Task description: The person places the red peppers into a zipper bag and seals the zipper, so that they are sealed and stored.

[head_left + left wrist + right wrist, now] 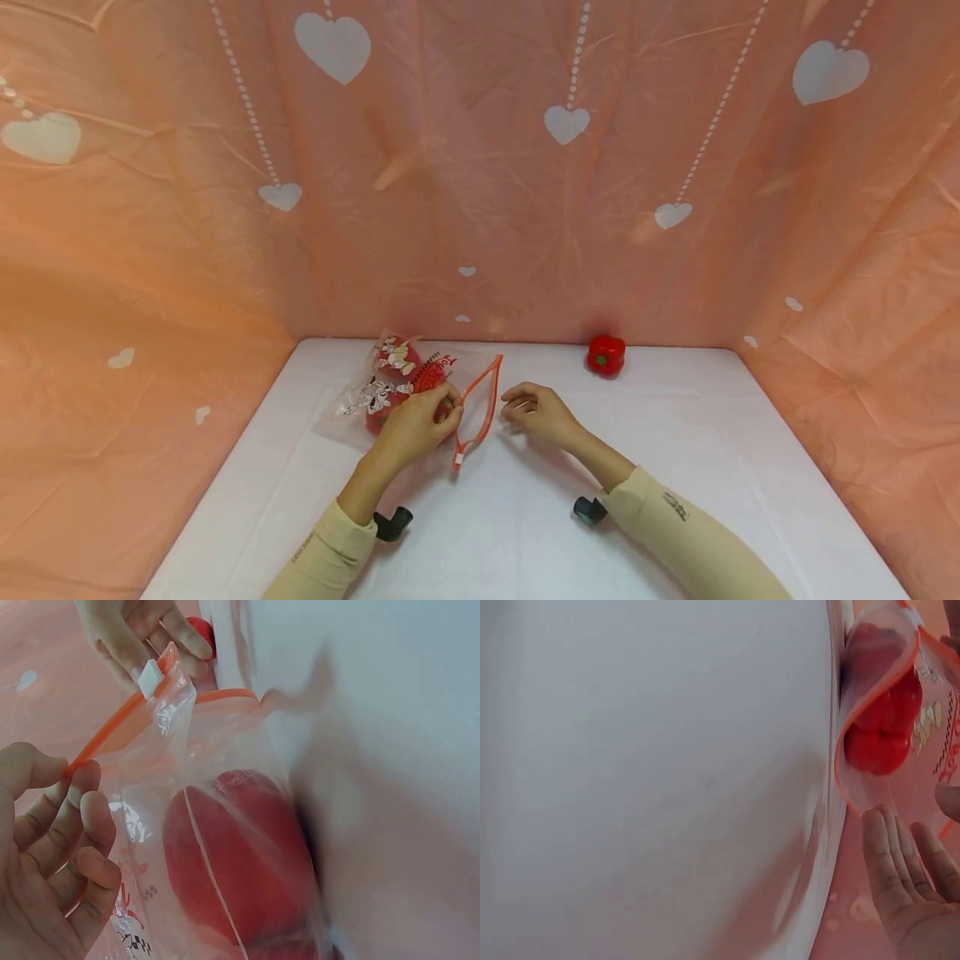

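Nearest, two cream sleeves [330,537], each with a dark wrist device [392,525] by its cuff. Past the left cuff, the left hand [416,425], pinching the orange rim [493,392] of a clear printed bag [390,387] between thumb and forefinger, other fingers loosely bent. Near the close end of that rim, a white slider [459,459].

Find the bag left of centre on the white tabletop [675,467], mouth gaping toward the right hand [543,414]; there, relaxed, partly bent fingers with nothing in them, just beside the rim, contact hard to tell. Judge the film limp, thin and slick, likely to slump or crease; expect more stiffness along the rim, so best held there, one side in each hand, with a light pinch.

Inside the bag, see glossy red peppers [881,750], at least two, exact count impossible to tell through print and film. Probably firm, smooth, fairly light and a little slippery; better cupped round the flanks than nipped at the tips.

Farther back, toward the right of the tabletop, a loose red pepper [605,357] with a green stem, well apart from both hands. Farthest, a peach cloth [480,208] patterned with white hearts
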`<state>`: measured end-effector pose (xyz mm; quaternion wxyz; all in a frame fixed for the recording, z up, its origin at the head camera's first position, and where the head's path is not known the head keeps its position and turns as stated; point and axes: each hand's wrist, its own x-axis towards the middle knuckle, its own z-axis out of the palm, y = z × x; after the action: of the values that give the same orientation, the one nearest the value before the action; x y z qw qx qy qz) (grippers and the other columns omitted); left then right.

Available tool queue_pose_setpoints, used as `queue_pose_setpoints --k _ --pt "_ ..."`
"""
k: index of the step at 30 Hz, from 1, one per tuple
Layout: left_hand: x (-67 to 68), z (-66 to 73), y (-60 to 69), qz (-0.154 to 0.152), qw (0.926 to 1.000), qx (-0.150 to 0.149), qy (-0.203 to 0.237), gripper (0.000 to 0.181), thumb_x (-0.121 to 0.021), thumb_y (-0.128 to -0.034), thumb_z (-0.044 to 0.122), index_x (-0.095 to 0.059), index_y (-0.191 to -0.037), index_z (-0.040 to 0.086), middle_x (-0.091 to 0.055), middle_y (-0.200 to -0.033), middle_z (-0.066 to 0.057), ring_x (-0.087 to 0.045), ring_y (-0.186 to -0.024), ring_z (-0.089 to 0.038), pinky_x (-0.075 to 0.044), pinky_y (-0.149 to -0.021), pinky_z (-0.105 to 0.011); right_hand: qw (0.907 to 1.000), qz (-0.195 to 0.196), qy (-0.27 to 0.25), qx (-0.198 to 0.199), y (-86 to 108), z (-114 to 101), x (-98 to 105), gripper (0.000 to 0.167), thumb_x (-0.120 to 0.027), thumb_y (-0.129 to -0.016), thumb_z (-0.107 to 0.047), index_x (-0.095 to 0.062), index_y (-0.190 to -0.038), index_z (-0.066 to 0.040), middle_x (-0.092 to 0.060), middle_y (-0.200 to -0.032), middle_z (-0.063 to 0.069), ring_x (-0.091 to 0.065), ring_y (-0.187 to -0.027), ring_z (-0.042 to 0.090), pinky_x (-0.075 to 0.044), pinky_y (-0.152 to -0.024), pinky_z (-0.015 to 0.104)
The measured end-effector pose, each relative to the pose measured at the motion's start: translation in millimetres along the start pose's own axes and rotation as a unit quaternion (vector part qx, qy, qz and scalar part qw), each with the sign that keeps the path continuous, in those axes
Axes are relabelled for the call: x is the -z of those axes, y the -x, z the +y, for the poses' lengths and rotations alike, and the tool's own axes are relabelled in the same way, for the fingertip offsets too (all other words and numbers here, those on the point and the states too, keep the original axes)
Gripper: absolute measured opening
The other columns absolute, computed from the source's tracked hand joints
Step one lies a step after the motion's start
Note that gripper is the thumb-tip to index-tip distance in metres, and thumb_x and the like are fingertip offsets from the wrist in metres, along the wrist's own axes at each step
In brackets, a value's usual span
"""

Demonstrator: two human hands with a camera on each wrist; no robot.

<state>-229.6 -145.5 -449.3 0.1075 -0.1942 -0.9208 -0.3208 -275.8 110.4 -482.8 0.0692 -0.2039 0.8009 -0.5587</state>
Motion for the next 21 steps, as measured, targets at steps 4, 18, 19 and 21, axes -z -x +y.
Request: queue_pose_setpoints --k 4,18,19,21 --pt "-1.6 0.2 0.7 0.0 1.0 0.001 0.004 0.01 -0.076 -0.0969 0.017 -0.067 -0.099 0.021 -0.062 -0.077 0.012 -0.055 -0.069 -0.007 -0.047 -0.062 -0.028 0.9997 0.018 0.014 -0.007 2.7 4.4 13.5 0.03 -0.074 -0.098 -0.002 -0.066 -0.123 0.014 -0.076 -0.107 0.023 -0.076 -0.097 0.034 -0.064 -0.08 0.036" --pt "-4.0 1.2 1.7 -0.004 0.9999 0.008 -0.008 0.01 -0.076 -0.0967 0.017 -0.067 -0.1 0.021 -0.062 -0.079 0.012 -0.054 -0.069 -0.007 -0.047 -0.062 -0.029 0.9937 0.09 0.064 -0.021 9.4 3.8 68.1 0.033 -0.076 -0.099 -0.01 -0.067 -0.126 0.009 -0.075 -0.115 0.024 -0.074 -0.104 0.038 -0.056 -0.083 0.018" --pt "-4.1 1.1 1.6 -0.005 0.9999 0.008 -0.008 0.01 -0.076 -0.0967 0.017 -0.067 -0.1 0.021 -0.062 -0.079 0.012 -0.054 -0.069 -0.007 -0.047 -0.062 -0.029 0.9934 0.093 0.064 -0.019 9.4 3.9 71.7 0.033 -0.076 -0.099 -0.009 -0.067 -0.126 0.009 -0.075 -0.115 0.024 -0.074 -0.105 0.038 -0.056 -0.082 0.018" --pt "-4.3 0.8 1.3 -0.005 0.9999 0.007 -0.007 0.01 -0.076 -0.0968 0.017 -0.068 -0.1 0.021 -0.062 -0.079 0.012 -0.054 -0.069 -0.007 -0.047 -0.062 -0.029 0.9923 0.102 0.069 -0.014 9.4 5.6 78.5 0.034 -0.077 -0.098 -0.01 -0.067 -0.125 0.007 -0.075 -0.115 0.023 -0.074 -0.104 0.037 -0.056 -0.081 0.017"
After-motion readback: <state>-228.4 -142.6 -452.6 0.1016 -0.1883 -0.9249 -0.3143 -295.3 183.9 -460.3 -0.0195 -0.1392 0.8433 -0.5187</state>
